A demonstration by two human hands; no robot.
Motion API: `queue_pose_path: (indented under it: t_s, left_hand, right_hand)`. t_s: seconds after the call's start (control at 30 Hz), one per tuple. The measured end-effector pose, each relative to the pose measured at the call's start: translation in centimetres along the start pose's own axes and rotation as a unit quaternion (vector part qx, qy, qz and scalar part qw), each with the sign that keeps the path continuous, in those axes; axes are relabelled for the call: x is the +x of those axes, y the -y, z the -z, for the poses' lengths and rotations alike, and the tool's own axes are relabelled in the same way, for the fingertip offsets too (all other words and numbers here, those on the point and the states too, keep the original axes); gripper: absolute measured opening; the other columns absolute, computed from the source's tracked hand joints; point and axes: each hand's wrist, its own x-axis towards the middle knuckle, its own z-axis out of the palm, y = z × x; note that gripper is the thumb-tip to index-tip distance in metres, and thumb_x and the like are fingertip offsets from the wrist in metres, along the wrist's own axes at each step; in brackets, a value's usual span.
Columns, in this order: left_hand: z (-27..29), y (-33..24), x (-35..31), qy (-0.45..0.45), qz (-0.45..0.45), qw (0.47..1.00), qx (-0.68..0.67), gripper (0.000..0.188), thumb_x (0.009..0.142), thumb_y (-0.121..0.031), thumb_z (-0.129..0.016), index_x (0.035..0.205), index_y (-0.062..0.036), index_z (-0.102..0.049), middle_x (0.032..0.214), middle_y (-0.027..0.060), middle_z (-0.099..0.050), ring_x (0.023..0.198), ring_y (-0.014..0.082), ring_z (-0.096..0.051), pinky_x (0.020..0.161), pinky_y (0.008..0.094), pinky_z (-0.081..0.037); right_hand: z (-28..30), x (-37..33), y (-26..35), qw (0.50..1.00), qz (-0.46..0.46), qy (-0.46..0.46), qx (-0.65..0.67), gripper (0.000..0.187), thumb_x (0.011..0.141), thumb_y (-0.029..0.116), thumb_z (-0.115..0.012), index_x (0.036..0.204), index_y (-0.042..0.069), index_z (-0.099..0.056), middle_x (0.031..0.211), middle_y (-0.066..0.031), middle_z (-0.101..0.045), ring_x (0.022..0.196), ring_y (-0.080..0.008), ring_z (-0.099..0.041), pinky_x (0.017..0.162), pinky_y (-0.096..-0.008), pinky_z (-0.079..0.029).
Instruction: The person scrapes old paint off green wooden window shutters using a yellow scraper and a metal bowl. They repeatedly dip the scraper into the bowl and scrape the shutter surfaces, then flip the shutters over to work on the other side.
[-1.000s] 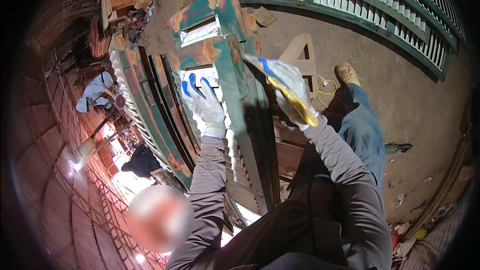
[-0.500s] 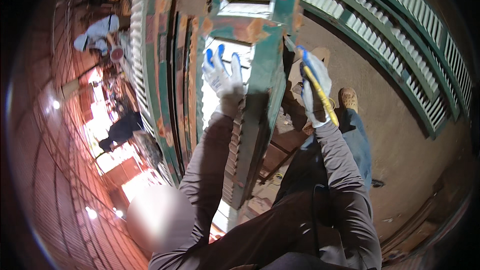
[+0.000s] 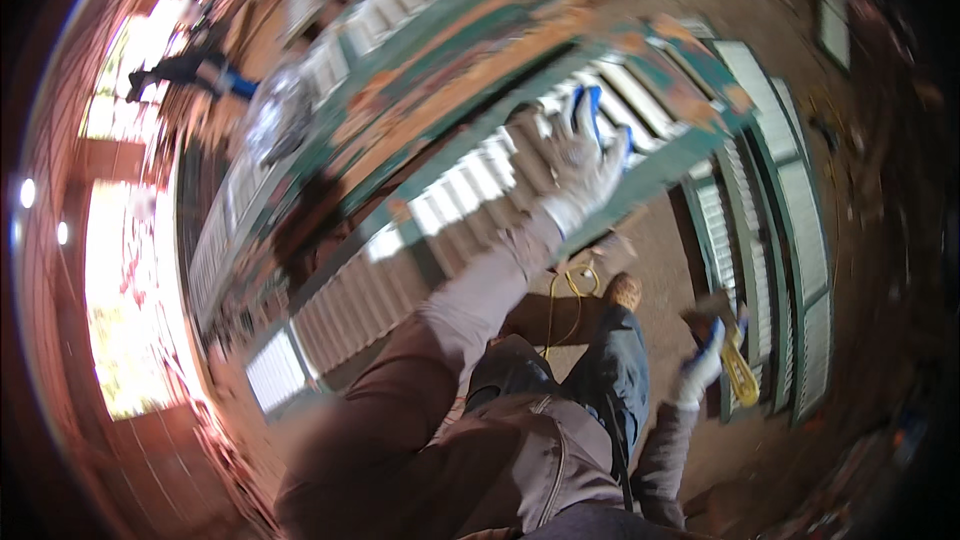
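My left hand [image 3: 585, 160], in a white glove with blue fingertips, rests on or just over a louvred shutter [image 3: 640, 175] with a green frame and pale slats; its fingers are spread and hold nothing. Orange-brown patches show through the shutter's green paint. My right hand [image 3: 703, 365], in a matching glove, is held low on the right, apart from the shutter. It is closed round a yellow-handled scraper [image 3: 740, 372] whose wide, dark blade is blurred.
More green and orange-patched shutters [image 3: 450, 50] lie beyond on the left. Several louvred shutters [image 3: 800, 210] stand on the right. A yellow cord [image 3: 570, 305] loops on the floor near my shoe [image 3: 625, 290]. Another person [image 3: 195, 70] is at the far left.
My view has swung, so the shutter now runs diagonally. My right hand has drawn away from the shutter's edge, down and right, with the scraper. My left hand stays at the shutter.
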Motion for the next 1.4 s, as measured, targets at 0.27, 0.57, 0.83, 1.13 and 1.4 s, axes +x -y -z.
queue_pose_path:
  t_s: [0.27,0.57,0.83,1.13,1.4]
  left_hand:
    - [33.7,18.8,-3.2,-0.383,0.218,0.885,-0.152,0.077,0.098,-0.045,-0.057,0.153,0.0001,-0.028,0.145,0.0205,-0.038,0.131,0.0327,-0.045,0.112,0.0442,-0.036]
    - [44.9,31.4,7.7,-0.095,0.357,0.789,-0.492,0.059,0.096,-0.057,-0.056,0.135,-0.0116,-0.055,0.131,0.0215,-0.055,0.100,0.0436,-0.064,0.087,0.0605,-0.057]
    - [46.0,30.8,-1.6,0.033,0.407,0.609,-0.680,0.070,0.081,0.006,-0.048,0.146,0.0185,-0.023,0.142,0.0402,-0.042,0.133,0.0542,-0.045,0.112,0.0627,-0.042]
    - [46.6,13.9,-30.6,0.076,0.465,0.575,-0.669,0.032,0.082,-0.003,-0.057,0.108,0.0157,-0.061,0.117,0.0296,-0.065,0.113,0.0425,-0.064,0.104,0.0521,-0.052]
    - [41.8,4.5,-39.7,0.143,0.469,0.708,-0.508,0.021,0.090,-0.005,-0.068,0.110,0.0032,-0.070,0.096,0.0051,-0.073,0.073,0.0089,-0.067,0.059,0.0222,-0.050]
  right_hand:
    - [11.7,-8.4,-6.0,0.988,0.129,-0.078,-0.017,0.047,0.101,0.026,-0.061,0.140,0.001,-0.054,0.133,-0.0143,-0.061,0.117,-0.0247,-0.062,0.103,-0.0401,-0.049]
    - [2.9,-31.5,-5.5,0.991,0.099,-0.053,0.079,0.048,0.103,0.037,-0.055,0.141,0.009,-0.055,0.129,-0.0081,-0.064,0.109,-0.0234,-0.065,0.085,-0.0370,-0.055]
    - [11.5,-36.2,-5.3,0.987,0.123,-0.060,0.086,0.036,0.098,0.027,-0.066,0.126,0.004,-0.066,0.119,-0.0063,-0.068,0.102,-0.0175,-0.068,0.083,-0.0325,-0.054]
    - [6.6,-34.8,-2.7,0.997,0.062,0.049,-0.017,0.031,0.092,0.019,-0.073,0.117,0.000,-0.071,0.094,-0.0058,-0.072,0.070,-0.0117,-0.066,0.056,-0.0244,-0.048]
    - [-2.5,-35.8,1.6,0.935,0.077,0.290,-0.187,0.034,0.092,0.015,-0.069,0.125,0.008,-0.068,0.095,-0.0084,-0.073,0.073,-0.0160,-0.068,0.059,-0.0302,-0.052]
